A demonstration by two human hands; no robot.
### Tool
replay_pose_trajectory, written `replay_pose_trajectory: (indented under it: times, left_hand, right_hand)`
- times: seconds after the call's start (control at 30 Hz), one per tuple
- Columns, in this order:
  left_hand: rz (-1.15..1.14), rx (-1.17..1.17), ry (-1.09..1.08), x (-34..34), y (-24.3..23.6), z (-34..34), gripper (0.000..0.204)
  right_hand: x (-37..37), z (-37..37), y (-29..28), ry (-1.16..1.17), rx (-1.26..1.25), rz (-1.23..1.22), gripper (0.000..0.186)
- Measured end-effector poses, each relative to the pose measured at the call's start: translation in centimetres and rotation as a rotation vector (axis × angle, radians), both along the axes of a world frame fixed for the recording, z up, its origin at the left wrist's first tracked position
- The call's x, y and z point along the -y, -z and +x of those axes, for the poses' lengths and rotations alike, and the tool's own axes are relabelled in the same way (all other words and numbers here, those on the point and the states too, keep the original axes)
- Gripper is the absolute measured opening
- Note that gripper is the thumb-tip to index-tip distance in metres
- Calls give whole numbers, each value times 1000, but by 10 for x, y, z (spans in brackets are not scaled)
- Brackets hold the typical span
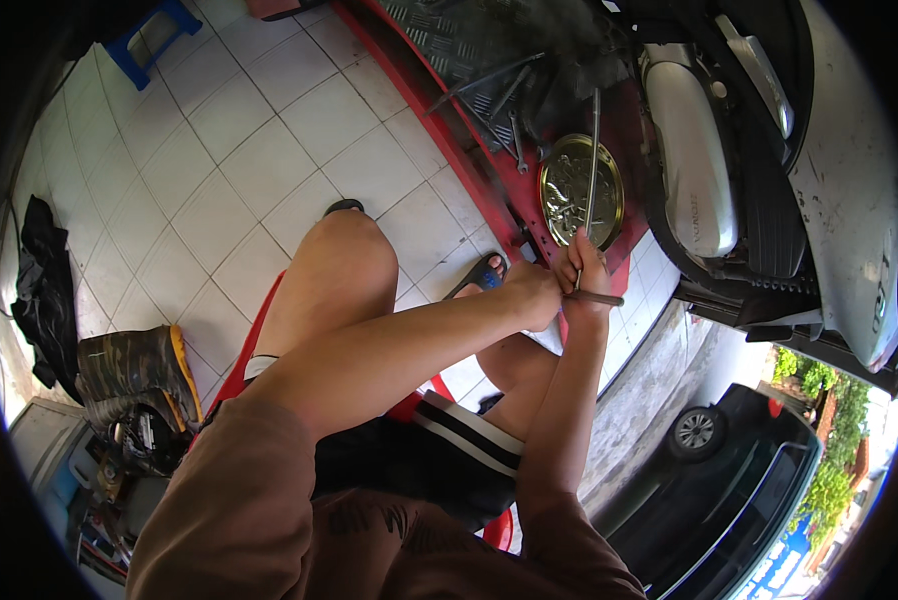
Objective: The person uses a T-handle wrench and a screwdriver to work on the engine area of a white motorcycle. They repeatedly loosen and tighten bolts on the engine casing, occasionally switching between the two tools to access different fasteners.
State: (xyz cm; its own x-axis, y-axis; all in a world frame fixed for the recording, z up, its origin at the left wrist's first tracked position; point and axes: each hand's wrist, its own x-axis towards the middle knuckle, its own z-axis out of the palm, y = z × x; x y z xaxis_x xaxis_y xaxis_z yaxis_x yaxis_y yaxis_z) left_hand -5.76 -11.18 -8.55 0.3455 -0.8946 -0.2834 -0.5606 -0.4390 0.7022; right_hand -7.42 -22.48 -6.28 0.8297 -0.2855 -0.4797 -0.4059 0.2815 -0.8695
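Note:
My left hand (535, 298) is closed at the centre right, next to my right hand; whatever is in it is hidden. My right hand (587, 268) grips a long thin metal rod (594, 160), which reaches up past a round gold-coloured tray (546, 180) holding several small metal parts. A brown bar-like piece (603, 298) sticks out sideways at my hands; I cannot tell which hand holds it. Several wrenches (517, 135) lie above the tray on the red lift platform (512, 175).
A scooter (809, 180) stands at the right. My bare knees and legs show over the tiled floor (259, 160). A camouflage boot (134, 365), black cloth (44, 290) and a blue stool (144, 45) are on the left. A dark car (729, 480) is at lower right.

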Motion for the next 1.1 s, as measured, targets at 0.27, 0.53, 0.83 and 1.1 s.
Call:
replay_pose_trajectory:
  times: [0.27,0.53,0.83,1.1]
  left_hand:
    - [220,132,-121,-7,-25,3,36]
    - [477,61,-99,-4,-35,12,48]
    - [563,30,-19,-1,-38,12,48]
    - [550,17,51,6,-34,10,44]
  right_hand:
    - [-18,13,3,31,146,-73,56]
    - [-28,15,17,-73,-63,-366,42]
    - [-41,9,34,-94,-190,-331,35]
    - [-38,12,41,18,-181,-204,37]
